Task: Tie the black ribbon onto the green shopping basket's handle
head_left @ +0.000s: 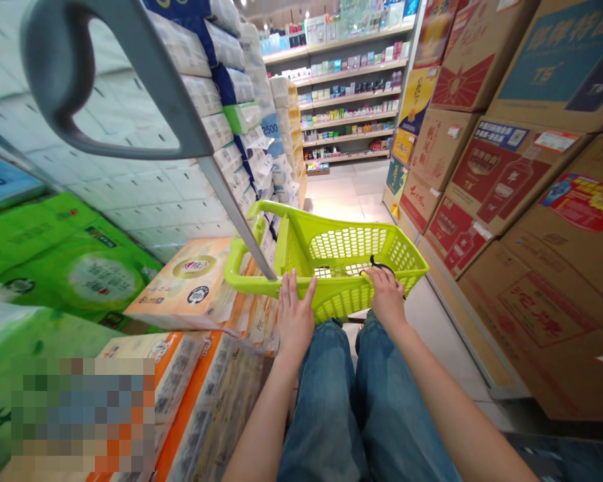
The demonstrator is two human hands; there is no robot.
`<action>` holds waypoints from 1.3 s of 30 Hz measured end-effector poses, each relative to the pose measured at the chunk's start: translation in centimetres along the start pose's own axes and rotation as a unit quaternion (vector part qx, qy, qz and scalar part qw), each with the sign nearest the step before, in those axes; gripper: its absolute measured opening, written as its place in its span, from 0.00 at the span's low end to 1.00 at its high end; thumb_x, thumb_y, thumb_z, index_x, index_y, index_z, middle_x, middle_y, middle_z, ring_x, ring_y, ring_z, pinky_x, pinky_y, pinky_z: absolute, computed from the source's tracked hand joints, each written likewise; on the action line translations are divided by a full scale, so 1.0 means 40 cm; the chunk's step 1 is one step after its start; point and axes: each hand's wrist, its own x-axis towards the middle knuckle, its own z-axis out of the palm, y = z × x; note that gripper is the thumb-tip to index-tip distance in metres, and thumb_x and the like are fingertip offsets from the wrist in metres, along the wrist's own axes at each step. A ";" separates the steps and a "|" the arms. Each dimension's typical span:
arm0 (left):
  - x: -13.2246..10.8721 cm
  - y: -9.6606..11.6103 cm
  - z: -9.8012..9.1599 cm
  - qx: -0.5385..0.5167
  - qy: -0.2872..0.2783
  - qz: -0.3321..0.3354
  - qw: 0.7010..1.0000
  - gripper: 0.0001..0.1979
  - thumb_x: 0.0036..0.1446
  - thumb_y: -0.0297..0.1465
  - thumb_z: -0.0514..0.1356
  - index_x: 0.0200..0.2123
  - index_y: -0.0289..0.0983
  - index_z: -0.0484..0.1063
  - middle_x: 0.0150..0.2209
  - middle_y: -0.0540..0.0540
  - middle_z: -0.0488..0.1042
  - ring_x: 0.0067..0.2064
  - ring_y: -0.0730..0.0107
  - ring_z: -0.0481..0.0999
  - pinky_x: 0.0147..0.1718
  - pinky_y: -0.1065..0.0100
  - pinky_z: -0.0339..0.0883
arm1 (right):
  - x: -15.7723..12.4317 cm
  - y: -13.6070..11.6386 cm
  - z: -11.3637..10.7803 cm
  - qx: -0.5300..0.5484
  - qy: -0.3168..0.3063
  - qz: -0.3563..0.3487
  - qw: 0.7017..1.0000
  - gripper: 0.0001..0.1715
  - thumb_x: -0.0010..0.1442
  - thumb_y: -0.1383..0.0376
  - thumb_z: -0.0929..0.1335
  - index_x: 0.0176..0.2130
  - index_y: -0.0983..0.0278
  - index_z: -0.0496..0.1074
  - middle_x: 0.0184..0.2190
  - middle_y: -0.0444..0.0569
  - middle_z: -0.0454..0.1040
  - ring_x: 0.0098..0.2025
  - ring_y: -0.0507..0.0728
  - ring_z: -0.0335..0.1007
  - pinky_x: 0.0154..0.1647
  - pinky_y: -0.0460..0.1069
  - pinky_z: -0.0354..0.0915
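Head view looks down on a lime-green basket [349, 268] in the lower middle of the frame, held just ahead of the person's jeans [321, 408]. The left hand [295, 314] lies on the near rim with its fingers spread and straight, so that grip is open, resting on the plastic rather than closing around it. The right hand [388, 298] curls over the rim beside a black cord [382, 266], a partly closed grip that seems to have hold of the rim. The basket's open top faces up, its long axis lies roughly across the frame, and a grey handle [155, 73] rises from its left side toward the upper left of the frame. That handle leans close to stacked paper packs [226, 94], so a swing to the left could knock them. The basket's left end sits just above orange tissue packs [181, 288] and could snag there. With only one hand closed, a jolt could tip the basket toward the cartons [502, 181] on the right.
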 end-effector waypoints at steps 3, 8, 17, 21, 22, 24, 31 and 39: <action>-0.001 -0.012 -0.006 0.000 -0.006 0.012 1.000 0.44 0.51 0.15 0.58 0.68 0.50 0.57 0.75 0.44 0.40 0.74 0.47 0.41 0.66 0.46 0.57 | -0.009 -0.002 0.001 0.004 0.004 -0.005 1.000 0.32 0.56 0.78 0.59 0.56 0.61 0.70 0.59 0.52 0.72 0.64 0.61 0.56 0.56 0.56 0.55; 0.000 -0.036 -0.008 0.012 -0.004 0.026 1.000 0.45 0.51 0.15 0.59 0.69 0.50 0.54 0.74 0.44 0.40 0.74 0.48 0.38 0.66 0.44 0.56 | -0.032 -0.016 -0.004 -0.009 -0.009 -0.001 1.000 0.34 0.56 0.79 0.59 0.59 0.60 0.66 0.61 0.51 0.69 0.65 0.61 0.55 0.55 0.56 0.56; 0.012 -0.095 -0.011 0.016 0.019 0.020 0.999 0.41 0.52 0.15 0.58 0.67 0.48 0.58 0.74 0.43 0.43 0.74 0.49 0.36 0.66 0.45 0.54 | -0.066 -0.087 -0.010 -0.018 -0.033 -0.007 0.999 0.35 0.58 0.78 0.58 0.62 0.60 0.64 0.64 0.55 0.66 0.67 0.63 0.52 0.56 0.61 0.59; 0.017 -0.134 -0.011 0.001 0.025 0.001 1.000 0.37 0.51 0.15 0.57 0.63 0.44 0.66 0.73 0.42 0.45 0.74 0.47 0.37 0.67 0.45 0.52 | -0.081 -0.130 -0.012 -0.020 -0.046 -0.021 0.999 0.35 0.59 0.77 0.58 0.63 0.62 0.63 0.64 0.56 0.65 0.67 0.63 0.52 0.55 0.61 0.60; 0.018 -0.141 -0.011 -0.002 0.021 -0.007 1.000 0.36 0.50 0.15 0.57 0.62 0.44 0.67 0.73 0.41 0.45 0.74 0.47 0.37 0.67 0.45 0.52 | -0.085 -0.140 -0.013 -0.022 -0.049 -0.020 0.998 0.34 0.59 0.77 0.58 0.62 0.62 0.63 0.65 0.56 0.65 0.66 0.63 0.52 0.55 0.61 0.60; 0.015 -0.149 -0.013 -0.005 0.013 -0.025 1.000 0.35 0.51 0.15 0.57 0.61 0.43 0.68 0.73 0.41 0.45 0.74 0.47 0.36 0.67 0.46 0.53 | -0.096 -0.157 -0.014 -0.025 -0.055 -0.016 0.998 0.33 0.60 0.76 0.58 0.62 0.62 0.63 0.65 0.56 0.65 0.66 0.63 0.52 0.55 0.62 0.61; -0.038 -0.153 -0.038 0.017 0.037 -0.036 0.999 0.32 0.52 0.17 0.59 0.60 0.41 0.69 0.74 0.42 0.43 0.74 0.46 0.34 0.67 0.46 0.53 | -0.165 -0.194 -0.034 -0.040 -0.070 -0.016 0.997 0.33 0.62 0.75 0.56 0.64 0.62 0.61 0.66 0.57 0.62 0.67 0.64 0.50 0.56 0.62 0.60; -0.117 -0.065 -0.038 0.039 0.066 -0.116 0.990 0.32 0.53 0.20 0.58 0.63 0.30 0.63 0.74 0.31 0.38 0.74 0.43 0.35 0.68 0.43 0.49 | -0.261 -0.224 -0.050 -0.046 -0.068 -0.029 0.996 0.33 0.64 0.73 0.55 0.66 0.63 0.60 0.67 0.59 0.61 0.67 0.66 0.50 0.56 0.66 0.60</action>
